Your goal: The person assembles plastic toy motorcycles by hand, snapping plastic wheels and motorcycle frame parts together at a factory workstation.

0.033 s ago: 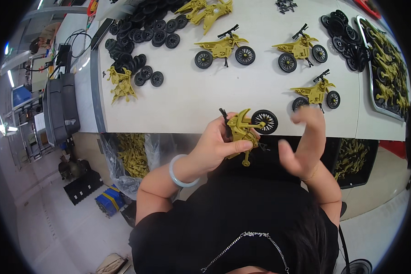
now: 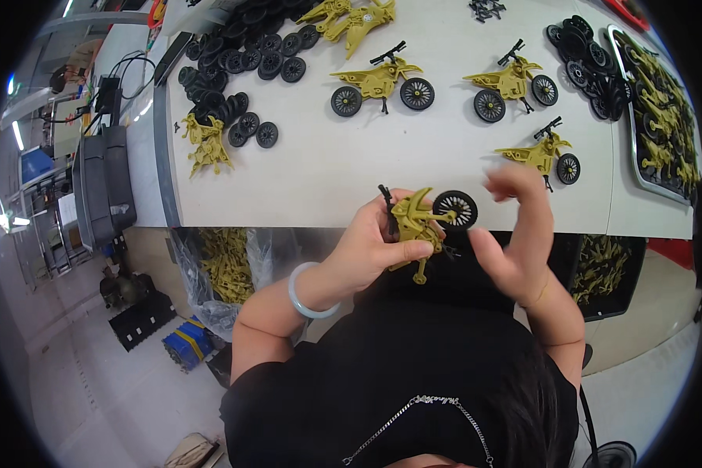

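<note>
My left hand (image 2: 370, 243) grips a yellow-green toy motorcycle (image 2: 415, 218) in front of the table edge, thumb across its body. Black handlebars stick up beside my fingers, and one black spoked wheel (image 2: 455, 210) is fitted and points right. At the other end of the toy, no wheel shows on the yellow arm. My right hand (image 2: 522, 242) is raised to the right of the wheel, apart from it, with thumb and fingers spread and nothing between them; its fingertips are slightly blurred. Just beyond it stands a toy motorcycle (image 2: 540, 154), its rear wheel hidden by that hand.
Two more toy motorcycles (image 2: 378, 82) (image 2: 511, 82) stand on the white table (image 2: 288, 187). Loose black wheels (image 2: 270, 64) heap at the far left, near yellow body parts (image 2: 207, 145). More wheels (image 2: 589, 58) lie by a metal-rimmed tray (image 2: 636, 160). Bins of yellow parts (image 2: 227, 269) sit below.
My right hand has shifted slightly up and left, over the rear wheel of the nearest standing motorcycle. The held motorcycle has moved a touch to the right.
</note>
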### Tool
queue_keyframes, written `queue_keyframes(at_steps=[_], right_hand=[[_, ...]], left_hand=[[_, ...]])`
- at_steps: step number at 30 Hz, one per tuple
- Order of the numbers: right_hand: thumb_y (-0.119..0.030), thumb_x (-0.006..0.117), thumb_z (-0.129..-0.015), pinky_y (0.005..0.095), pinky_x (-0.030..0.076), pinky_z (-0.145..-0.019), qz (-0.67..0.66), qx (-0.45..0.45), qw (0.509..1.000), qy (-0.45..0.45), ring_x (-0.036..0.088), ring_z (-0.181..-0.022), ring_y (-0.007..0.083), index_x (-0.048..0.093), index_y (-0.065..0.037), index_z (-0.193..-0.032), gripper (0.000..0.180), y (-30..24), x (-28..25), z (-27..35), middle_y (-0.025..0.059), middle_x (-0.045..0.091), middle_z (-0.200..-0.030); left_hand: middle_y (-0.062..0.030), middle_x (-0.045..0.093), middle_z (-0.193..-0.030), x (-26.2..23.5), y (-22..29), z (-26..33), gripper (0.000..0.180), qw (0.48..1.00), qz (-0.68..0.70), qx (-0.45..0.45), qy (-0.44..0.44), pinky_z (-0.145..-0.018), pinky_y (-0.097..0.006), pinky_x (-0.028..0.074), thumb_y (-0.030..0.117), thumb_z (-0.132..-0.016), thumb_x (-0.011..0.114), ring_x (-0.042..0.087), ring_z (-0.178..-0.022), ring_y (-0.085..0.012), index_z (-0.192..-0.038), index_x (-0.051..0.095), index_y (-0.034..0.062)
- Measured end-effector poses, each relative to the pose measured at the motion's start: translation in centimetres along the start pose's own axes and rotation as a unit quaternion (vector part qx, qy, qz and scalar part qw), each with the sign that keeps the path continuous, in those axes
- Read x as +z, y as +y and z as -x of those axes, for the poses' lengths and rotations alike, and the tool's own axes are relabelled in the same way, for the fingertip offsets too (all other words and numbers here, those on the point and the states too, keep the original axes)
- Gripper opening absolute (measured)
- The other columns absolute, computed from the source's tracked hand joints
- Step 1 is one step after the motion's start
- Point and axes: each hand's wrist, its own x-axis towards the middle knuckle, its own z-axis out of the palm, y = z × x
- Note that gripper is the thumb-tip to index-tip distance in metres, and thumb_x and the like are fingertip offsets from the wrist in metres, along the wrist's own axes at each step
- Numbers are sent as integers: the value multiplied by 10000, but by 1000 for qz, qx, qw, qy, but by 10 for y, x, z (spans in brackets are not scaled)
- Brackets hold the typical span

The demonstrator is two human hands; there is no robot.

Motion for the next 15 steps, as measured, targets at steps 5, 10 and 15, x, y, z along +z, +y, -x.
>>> queue_keyframes(at_steps=[5,10,15], right_hand=[[-241,717,-767,305,490,-624,-47,194,954,-222,632,-649,208,644,23,-864,290,-9,8,-38,129,650,-720],[-207,692,-802,289,496,-566,-97,184,958,-198,626,-549,202,649,43,-799,254,4,18,-28,133,646,-638],[-193,676,-826,277,487,-557,-97,201,953,-206,628,-575,145,627,42,-786,243,13,21,-29,111,656,-653]], left_hand=[[-78,570,-1042,7,3,-6,488,989,-145,13,7,-833,-294,510,-29,-784,711,609,-950,-138,-1154,399,30],[-67,557,-1023,8,4,-9,478,991,-134,-13,16,-827,-285,501,-41,-777,709,598,-941,-122,-1139,403,21],[-75,572,-1065,3,3,-14,501,986,-157,-48,21,-865,-290,479,-61,-753,701,585,-1003,-144,-1168,434,22]])
